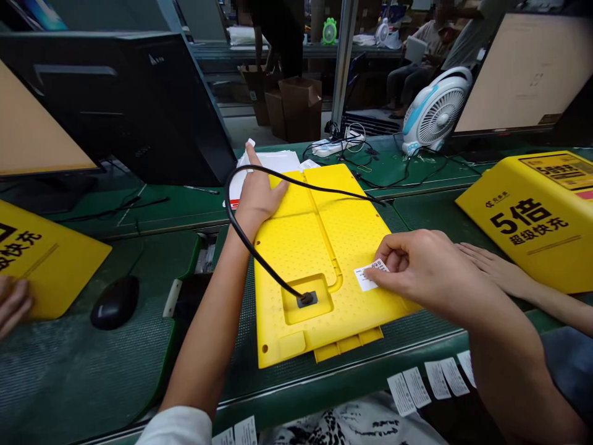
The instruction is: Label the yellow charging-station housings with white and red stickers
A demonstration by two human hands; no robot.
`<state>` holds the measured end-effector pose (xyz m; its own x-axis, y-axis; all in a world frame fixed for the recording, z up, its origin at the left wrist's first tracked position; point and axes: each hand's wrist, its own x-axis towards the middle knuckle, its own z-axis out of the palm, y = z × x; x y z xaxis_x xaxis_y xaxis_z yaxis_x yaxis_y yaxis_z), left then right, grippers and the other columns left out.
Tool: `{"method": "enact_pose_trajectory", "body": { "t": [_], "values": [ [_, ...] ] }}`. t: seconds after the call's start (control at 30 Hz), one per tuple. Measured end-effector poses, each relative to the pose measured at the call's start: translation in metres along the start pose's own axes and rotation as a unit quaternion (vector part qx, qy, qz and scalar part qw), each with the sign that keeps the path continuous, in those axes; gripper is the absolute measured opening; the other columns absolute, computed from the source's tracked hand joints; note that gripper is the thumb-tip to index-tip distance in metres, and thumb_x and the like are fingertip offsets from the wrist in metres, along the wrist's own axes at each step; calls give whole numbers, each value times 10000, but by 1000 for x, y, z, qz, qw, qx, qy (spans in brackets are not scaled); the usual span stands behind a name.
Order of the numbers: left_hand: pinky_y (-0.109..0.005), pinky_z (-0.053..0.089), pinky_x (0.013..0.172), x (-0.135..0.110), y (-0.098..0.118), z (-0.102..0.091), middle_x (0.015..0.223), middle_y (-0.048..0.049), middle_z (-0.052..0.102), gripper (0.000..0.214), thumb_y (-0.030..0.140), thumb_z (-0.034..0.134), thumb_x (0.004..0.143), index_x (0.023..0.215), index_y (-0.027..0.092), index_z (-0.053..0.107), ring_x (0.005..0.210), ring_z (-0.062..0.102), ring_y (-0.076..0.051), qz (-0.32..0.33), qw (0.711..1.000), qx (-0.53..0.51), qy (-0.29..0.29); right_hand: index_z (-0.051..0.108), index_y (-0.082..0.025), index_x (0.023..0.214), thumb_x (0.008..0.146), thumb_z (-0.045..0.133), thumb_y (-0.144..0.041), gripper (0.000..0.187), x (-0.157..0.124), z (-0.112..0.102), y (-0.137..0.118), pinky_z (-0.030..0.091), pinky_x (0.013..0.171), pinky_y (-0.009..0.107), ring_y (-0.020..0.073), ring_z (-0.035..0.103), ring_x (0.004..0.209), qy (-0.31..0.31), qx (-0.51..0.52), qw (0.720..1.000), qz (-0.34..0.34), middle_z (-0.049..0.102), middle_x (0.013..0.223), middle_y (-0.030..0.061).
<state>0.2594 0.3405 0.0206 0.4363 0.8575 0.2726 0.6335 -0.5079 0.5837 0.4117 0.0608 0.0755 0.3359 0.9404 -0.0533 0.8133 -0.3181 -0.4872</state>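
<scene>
Factory assembly floor: green matted conveyor worktop (69,371), black flat-screen monitors (139,105), brown cardboard cartons (296,108), yellow printed plastic panels (532,222).

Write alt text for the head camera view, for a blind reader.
Two hands work on a yellow plastic panel: the left hand presses it beside a black cable, and the right hand holds a small white label on it.

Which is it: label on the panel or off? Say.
On: the white label lies on the yellow panel under the right hand; stuck down, cannot tell.
</scene>
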Motion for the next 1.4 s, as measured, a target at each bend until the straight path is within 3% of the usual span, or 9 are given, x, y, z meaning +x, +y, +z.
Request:
{"method": "enact_pose_trajectory", "body": {
  "t": [0.13, 0.27, 0.43, 0.6, 0.87, 1.0, 1.17, 1.4],
  "values": [
    [-491, 507, 1076, -2, 0, 1, 1298, -222, 695, 1095, 283, 643, 865, 1670, 52, -63, 1215, 654, -385, 0, 1000, -8, 9, 644, -219, 595, 762, 907, -425, 374, 3, -5, 6, 290, 452, 315, 160, 535, 532, -11, -20, 999, 41, 629, 597, -5],
    [-467, 512, 1071, -2, -1, 2, 1268, -211, 710, 1091, 282, 644, 858, 1669, 40, -46, 1207, 664, -373, 2, 1000, -1, 13, 686, -205, 708, 815, 856, -432, 303, 0, -7, 29, 371, 471, 259, 135, 540, 567, -52, 93, 994, 27, 632, 650, -9],
    [-489, 510, 1067, -2, 3, -1, 1276, -216, 709, 1120, 304, 643, 864, 1657, 1, -86, 1210, 660, -387, -7, 1000, 8, -5, 687, -184, 795, 852, 813, -430, 282, -6, -6, 50, 397, 502, 223, 130, 547, 611, -56, 178, 982, -6, 612, 695, 0],
    [-510, 503, 1070, 0, 3, -1, 1242, -204, 723, 1116, 320, 621, 866, 1656, 10, -104, 1171, 672, -368, -15, 1000, 7, -7, 693, -171, 830, 843, 790, -365, 218, -8, -11, 50, 402, 511, 207, 128, 550, 637, -78, 235, 969, -4, 616, 725, 11],
    [-560, 492, 1075, 1, 1, -2, 1266, -232, 702, 1147, 323, 655, 844, 1668, 37, -90, 1177, 653, -418, -11, 1000, -1, -6, 699, -191, 870, 888, 745, -285, 106, -16, -17, 49, 422, 529, 200, 129, 545, 651, -71, 220, 973, -14, 647, 753, 10],
    [-560, 474, 1095, 0, 5, -4, 1197, -197, 722, 1190, 330, 690, 837, 1666, 49, -117, 1175, 647, -423, -41, 999, 10, -21, 696, -211, 863, 898, 718, -258, 63, -19, -18, 49, 440, 529, 195, 120, 563, 635, -55, 211, 976, -26, 656, 760, -6],
    [-520, 488, 1075, -1, 8, -6, 1266, -185, 678, 1204, 334, 720, 831, 1680, 102, -101, 1208, 629, -402, -57, 998, 10, -18, 695, -221, 839, 920, 686, -271, 96, -17, -19, 48, 468, 518, 202, 118, 583, 604, -51, 206, 975, -61, 678, 772, -4],
    [-534, 467, 1090, -5, 10, -9, 1057, -81, 702, 1154, 350, 674, 878, 1662, 72, -126, 1062, 618, -320, -35, 999, 8, -31, 662, -224, 830, 901, 725, -203, 97, -13, -19, 48, 430, 493, 204, 100, 565, 559, -81, 219, 969, -86, 626, 685, -39]
  ]
}}
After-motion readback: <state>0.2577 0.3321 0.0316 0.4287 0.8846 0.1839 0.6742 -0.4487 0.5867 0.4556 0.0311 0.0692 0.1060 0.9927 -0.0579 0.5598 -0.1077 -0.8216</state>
